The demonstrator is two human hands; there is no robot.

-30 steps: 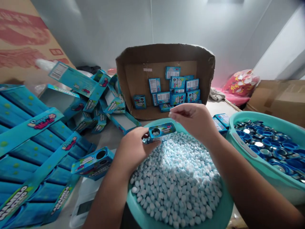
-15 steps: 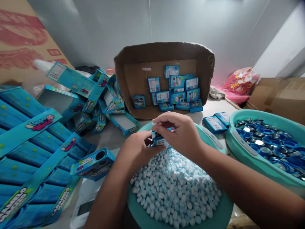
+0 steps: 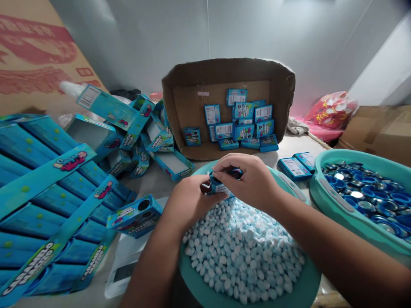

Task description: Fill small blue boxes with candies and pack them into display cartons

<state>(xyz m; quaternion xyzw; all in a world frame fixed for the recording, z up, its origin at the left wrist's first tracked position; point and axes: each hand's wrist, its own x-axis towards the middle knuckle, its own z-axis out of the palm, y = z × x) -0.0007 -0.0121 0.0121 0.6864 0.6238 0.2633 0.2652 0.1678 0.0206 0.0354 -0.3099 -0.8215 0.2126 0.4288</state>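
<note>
At the back we see a smooth grey panelled wall (image 3: 144, 38) with a thin vertical seam. On our left a large tan cardboard carton (image 3: 41, 25) shows red printing, and near it lies a dark bundle (image 3: 128, 94), mostly hidden. Toward the right we find a crumpled pale-grey cloth (image 3: 297, 126), a red plastic bag (image 3: 330, 110) with yellow-and-white print above bright pink plastic sheeting (image 3: 326, 135), and a brown taped cardboard box (image 3: 379, 132).

At lower centre I see pale-blue and white oval pellets (image 3: 244, 252) in a round turquoise plastic tub (image 3: 311, 280); upper right, my feed shows a red plastic bag (image 3: 330, 110) patterned yellow and white.
</note>
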